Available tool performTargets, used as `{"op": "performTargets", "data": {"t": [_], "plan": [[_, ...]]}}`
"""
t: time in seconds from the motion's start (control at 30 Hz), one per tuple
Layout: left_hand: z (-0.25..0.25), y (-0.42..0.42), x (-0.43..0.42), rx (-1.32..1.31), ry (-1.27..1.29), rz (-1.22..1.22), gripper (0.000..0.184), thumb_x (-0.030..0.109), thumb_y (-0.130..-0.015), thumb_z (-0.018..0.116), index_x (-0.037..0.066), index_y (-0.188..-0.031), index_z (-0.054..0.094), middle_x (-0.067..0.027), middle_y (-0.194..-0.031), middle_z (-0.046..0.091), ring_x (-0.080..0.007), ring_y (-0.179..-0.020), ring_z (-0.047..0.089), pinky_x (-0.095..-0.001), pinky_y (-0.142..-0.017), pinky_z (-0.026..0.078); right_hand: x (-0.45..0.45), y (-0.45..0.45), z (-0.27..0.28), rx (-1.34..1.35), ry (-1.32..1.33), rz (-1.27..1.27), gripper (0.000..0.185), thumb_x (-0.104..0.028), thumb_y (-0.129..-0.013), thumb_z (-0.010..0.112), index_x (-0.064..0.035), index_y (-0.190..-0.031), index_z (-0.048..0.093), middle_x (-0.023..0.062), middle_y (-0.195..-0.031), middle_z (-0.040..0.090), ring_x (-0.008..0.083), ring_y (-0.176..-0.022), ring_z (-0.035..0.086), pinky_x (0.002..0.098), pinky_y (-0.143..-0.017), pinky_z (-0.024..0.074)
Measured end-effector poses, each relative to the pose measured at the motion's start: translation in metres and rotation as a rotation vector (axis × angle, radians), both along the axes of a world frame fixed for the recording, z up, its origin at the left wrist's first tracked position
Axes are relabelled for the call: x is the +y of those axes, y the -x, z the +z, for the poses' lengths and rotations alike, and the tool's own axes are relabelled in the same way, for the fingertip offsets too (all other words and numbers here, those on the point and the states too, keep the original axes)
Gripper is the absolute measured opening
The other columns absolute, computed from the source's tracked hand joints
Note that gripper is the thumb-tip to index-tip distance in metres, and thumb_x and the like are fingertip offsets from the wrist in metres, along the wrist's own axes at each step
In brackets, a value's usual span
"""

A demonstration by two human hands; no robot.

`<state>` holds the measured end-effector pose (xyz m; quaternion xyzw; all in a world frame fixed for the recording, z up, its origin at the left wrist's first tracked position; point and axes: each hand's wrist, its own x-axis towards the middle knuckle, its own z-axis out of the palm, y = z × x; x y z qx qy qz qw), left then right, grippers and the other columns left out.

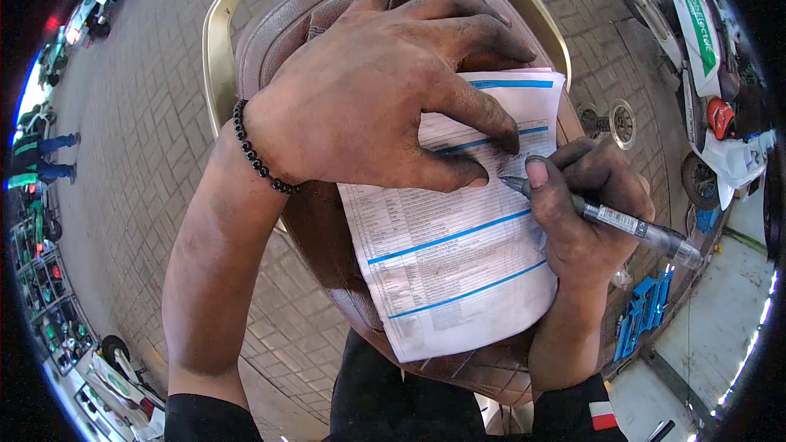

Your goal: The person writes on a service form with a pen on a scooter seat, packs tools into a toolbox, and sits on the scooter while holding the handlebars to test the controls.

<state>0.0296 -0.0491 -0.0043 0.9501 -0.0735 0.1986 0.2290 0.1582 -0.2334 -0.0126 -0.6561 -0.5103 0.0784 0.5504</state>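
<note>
White printed sheets (pixel 458 286) lie on the brown padded seat (pixel 278 49), and you appear to be filling in a line partway down. Your right hand (pixel 585 239) pinches the pen (pixel 626 221) between thumb and fingers, its tip just beside your left thumb; whether it touches paper, you can't tell. Your left hand (pixel 377 98) spreads wide, palm down, over the upper sheets, gripping nothing visible. Your next stroke likely calls for flat pages and that thumb clear of the tip.
</note>
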Motion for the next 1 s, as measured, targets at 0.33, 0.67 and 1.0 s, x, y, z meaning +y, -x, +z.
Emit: {"op": "performTargets", "data": {"t": [0.33, 0.67, 1.0], "plan": [[-0.002, -0.001, 0.001, 0.014, -0.004, 0.002, 0.040, 0.033, -0.060, 0.080, 0.019, -0.096, 0.073, -0.0102, -0.125, 0.058, -0.0328, -0.121, 0.049, -0.0513, -0.105, 0.030, -0.003, 0.000, 0.002, 0.053, 0.049, -0.065, 0.031, -0.003, -0.063, 0.078, -0.0053, -0.062, 0.047, 0.0074, -0.058, 0.057, 0.0133, -0.049, 0.054, 0.0257, -0.047, 0.0422], [-0.002, -0.003, 0.005, 0.010, 0.038, -0.038, 0.052, 0.035, -0.049, 0.084, 0.016, -0.096, 0.073, -0.0132, -0.124, 0.058, -0.0341, -0.118, 0.051, -0.0492, -0.100, 0.036, 0.000, 0.002, 0.005, 0.076, 0.031, -0.003, 0.034, -0.003, -0.064, 0.078, -0.0048, -0.058, 0.045, 0.0079, -0.056, 0.057, 0.0128, -0.048, 0.054, 0.0256, -0.046, 0.0429], [0.002, 0.001, -0.001, 0.020, 0.028, -0.020, 0.053, 0.037, -0.049, 0.085, 0.015, -0.096, 0.073, -0.0131, -0.125, 0.058, -0.0344, -0.120, 0.050, -0.0503, -0.102, 0.034, -0.001, 0.002, 0.005, 0.114, 0.061, -0.079, 0.032, -0.003, -0.064, 0.077, -0.0047, -0.058, 0.046, 0.0079, -0.056, 0.057, 0.0138, -0.048, 0.054, 0.0262, -0.047, 0.0437]]}}
